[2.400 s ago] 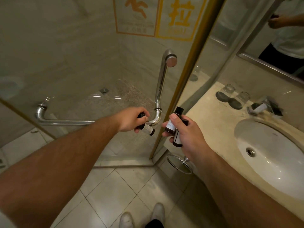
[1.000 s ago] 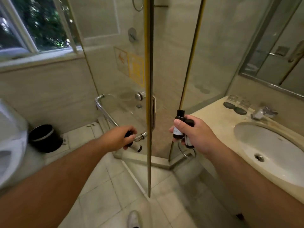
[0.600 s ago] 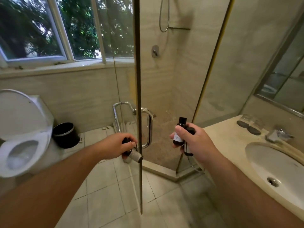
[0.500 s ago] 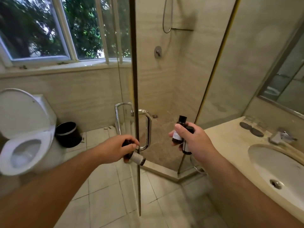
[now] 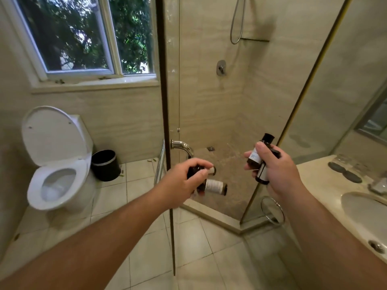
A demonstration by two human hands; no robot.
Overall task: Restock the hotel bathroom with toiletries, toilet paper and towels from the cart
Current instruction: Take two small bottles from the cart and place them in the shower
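Note:
My left hand (image 5: pixel 181 181) grips two small dark toiletry bottles with white labels (image 5: pixel 214 186), lying sideways, just in front of the open glass shower door's edge (image 5: pixel 167 143) and below its chrome handle (image 5: pixel 184 148). My right hand (image 5: pixel 276 172) holds two more dark bottles (image 5: pixel 256 155); the one with its cap showing points up, and both hang in front of the shower opening. The shower floor (image 5: pixel 228 176) lies beyond both hands.
A white toilet (image 5: pixel 54 164) with its lid up stands at the left, a black bin (image 5: pixel 104 165) beside it under the window. At the right are a marble counter (image 5: pixel 314 181) with a sink (image 5: pixel 366 214), coasters and glasses. A chrome ring (image 5: pixel 272 209) hangs below the counter.
The glass door has swung fully open and my left hand has come off its handle. The view has lifted towards the shower wall and window. Both hands keep their bottles.

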